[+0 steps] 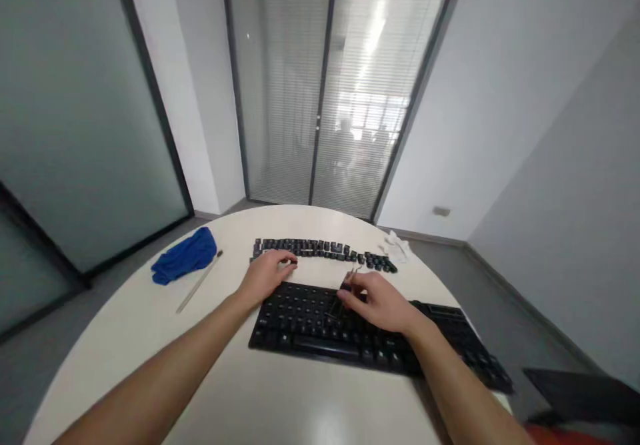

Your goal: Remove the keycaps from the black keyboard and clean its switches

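Note:
A black keyboard (310, 328) lies on the round white table (250, 391) in front of me. Beyond it runs a row of loose black keycaps (325, 250). My left hand (265, 275) rests at the keyboard's far left corner, fingers curled and reaching toward the keycap row. My right hand (380, 301) hovers over the keyboard's middle, fingers pinched on a small wire tool with a dark piece (347, 285) at its tip.
A crumpled blue cloth (184, 256) lies at the table's far left, with a thin stick (199, 283) beside it. A white wad (397, 245) sits at the far right. Glass doors with blinds stand behind the table. A dark object (580, 391) shows at lower right.

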`<move>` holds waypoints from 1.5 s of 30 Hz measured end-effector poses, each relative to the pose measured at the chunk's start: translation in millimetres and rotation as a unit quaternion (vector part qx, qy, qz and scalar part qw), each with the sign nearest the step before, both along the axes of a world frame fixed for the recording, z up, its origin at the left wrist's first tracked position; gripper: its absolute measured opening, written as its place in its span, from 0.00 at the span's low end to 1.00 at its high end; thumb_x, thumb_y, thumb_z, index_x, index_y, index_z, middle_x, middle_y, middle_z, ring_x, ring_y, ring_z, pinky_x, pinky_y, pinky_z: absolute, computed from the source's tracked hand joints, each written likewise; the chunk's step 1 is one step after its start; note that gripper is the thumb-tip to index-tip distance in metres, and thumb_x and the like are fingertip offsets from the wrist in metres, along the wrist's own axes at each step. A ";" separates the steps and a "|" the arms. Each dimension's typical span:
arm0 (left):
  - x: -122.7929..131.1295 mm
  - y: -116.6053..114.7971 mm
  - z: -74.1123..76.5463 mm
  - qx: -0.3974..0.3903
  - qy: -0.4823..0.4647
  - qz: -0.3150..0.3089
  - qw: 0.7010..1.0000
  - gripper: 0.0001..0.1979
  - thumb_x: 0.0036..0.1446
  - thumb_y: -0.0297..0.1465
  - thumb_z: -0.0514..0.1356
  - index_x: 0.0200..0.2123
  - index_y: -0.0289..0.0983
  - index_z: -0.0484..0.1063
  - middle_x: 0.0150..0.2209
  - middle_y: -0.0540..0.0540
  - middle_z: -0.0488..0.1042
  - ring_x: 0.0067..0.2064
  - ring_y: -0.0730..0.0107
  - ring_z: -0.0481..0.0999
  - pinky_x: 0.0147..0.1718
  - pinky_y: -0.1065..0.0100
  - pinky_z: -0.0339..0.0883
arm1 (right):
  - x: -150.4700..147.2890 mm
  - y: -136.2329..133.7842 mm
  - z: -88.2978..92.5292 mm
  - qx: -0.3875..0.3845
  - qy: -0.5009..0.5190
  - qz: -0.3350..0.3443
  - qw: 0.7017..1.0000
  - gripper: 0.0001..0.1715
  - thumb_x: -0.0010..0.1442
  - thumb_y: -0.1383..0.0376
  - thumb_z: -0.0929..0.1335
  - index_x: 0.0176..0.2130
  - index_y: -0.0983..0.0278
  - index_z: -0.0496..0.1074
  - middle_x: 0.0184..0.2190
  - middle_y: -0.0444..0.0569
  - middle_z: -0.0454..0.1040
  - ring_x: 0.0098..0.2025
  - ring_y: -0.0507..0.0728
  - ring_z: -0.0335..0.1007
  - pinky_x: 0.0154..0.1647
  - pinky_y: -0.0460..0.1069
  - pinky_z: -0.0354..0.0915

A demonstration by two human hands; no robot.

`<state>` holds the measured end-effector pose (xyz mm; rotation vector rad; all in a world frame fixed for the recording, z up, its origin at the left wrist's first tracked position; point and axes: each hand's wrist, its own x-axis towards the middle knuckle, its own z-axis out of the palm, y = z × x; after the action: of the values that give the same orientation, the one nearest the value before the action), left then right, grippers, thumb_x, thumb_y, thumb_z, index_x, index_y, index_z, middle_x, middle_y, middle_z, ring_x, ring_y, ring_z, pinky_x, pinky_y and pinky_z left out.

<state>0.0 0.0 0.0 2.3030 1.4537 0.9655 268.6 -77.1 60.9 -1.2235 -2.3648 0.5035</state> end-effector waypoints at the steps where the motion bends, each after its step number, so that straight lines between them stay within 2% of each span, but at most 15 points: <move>1: 0.4 -0.7 0.4 0.002 0.004 0.005 1.000 0.09 0.59 0.33 0.61 0.42 0.43 0.78 0.42 0.49 0.78 0.45 0.62 0.75 0.48 0.63 0.66 | 0.6 -0.9 0.2 0.000 0.001 0.001 1.000 0.13 0.65 0.60 0.64 0.32 0.64 0.72 0.26 0.47 0.77 0.27 0.54 0.71 0.30 0.48 0.62; 8: 8.8 0.8 4.7 0.019 0.058 0.040 0.997 0.08 0.59 0.34 0.61 0.41 0.44 0.79 0.40 0.47 0.77 0.44 0.60 0.75 0.46 0.61 0.67 | 3.8 -3.6 -2.9 0.002 0.016 0.000 1.000 0.12 0.65 0.60 0.65 0.33 0.63 0.71 0.25 0.46 0.77 0.26 0.54 0.72 0.28 0.47 0.62; 16: 15.8 14.2 10.5 0.076 0.105 -0.009 0.992 0.05 0.56 0.30 0.64 0.35 0.41 0.80 0.42 0.46 0.77 0.50 0.55 0.68 0.53 0.57 0.61 | 4.1 -2.7 -5.1 -0.001 0.019 -0.002 1.000 0.12 0.65 0.59 0.65 0.33 0.64 0.71 0.25 0.46 0.77 0.26 0.53 0.72 0.29 0.47 0.62; 22: 16.4 20.8 7.8 0.082 0.104 0.038 0.990 0.05 0.54 0.31 0.65 0.34 0.43 0.82 0.43 0.46 0.77 0.50 0.53 0.66 0.52 0.55 0.61 | 3.5 -2.5 -2.0 -0.002 0.016 0.000 1.000 0.11 0.64 0.60 0.65 0.32 0.64 0.70 0.25 0.46 0.77 0.26 0.53 0.72 0.29 0.47 0.62; 34: 15.6 26.6 1.5 0.083 0.144 0.064 0.984 0.08 0.58 0.32 0.62 0.33 0.42 0.83 0.43 0.44 0.77 0.50 0.52 0.65 0.49 0.55 0.62 | 2.0 -0.5 -1.3 0.000 0.006 -0.007 1.000 0.12 0.64 0.60 0.65 0.31 0.64 0.70 0.25 0.46 0.77 0.26 0.54 0.72 0.29 0.47 0.62; 40: 15.9 24.8 1.4 0.084 0.136 0.077 0.984 0.07 0.57 0.32 0.62 0.37 0.41 0.81 0.44 0.44 0.76 0.51 0.52 0.66 0.51 0.55 0.62 | 2.0 -0.7 -2.6 -0.005 0.007 -0.008 1.000 0.12 0.64 0.60 0.65 0.32 0.63 0.70 0.25 0.46 0.77 0.27 0.53 0.72 0.30 0.47 0.63; 45: 15.6 24.8 1.0 0.076 0.151 0.075 0.983 0.06 0.56 0.33 0.63 0.36 0.42 0.81 0.45 0.44 0.76 0.51 0.51 0.66 0.50 0.55 0.62 | 1.9 -1.1 -2.0 0.000 0.006 -0.007 1.000 0.12 0.65 0.60 0.64 0.32 0.63 0.70 0.26 0.47 0.78 0.27 0.54 0.73 0.31 0.47 0.63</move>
<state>15.6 24.8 1.0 2.5708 1.7485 0.8169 270.4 -78.1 58.9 -1.2321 -2.3453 0.5061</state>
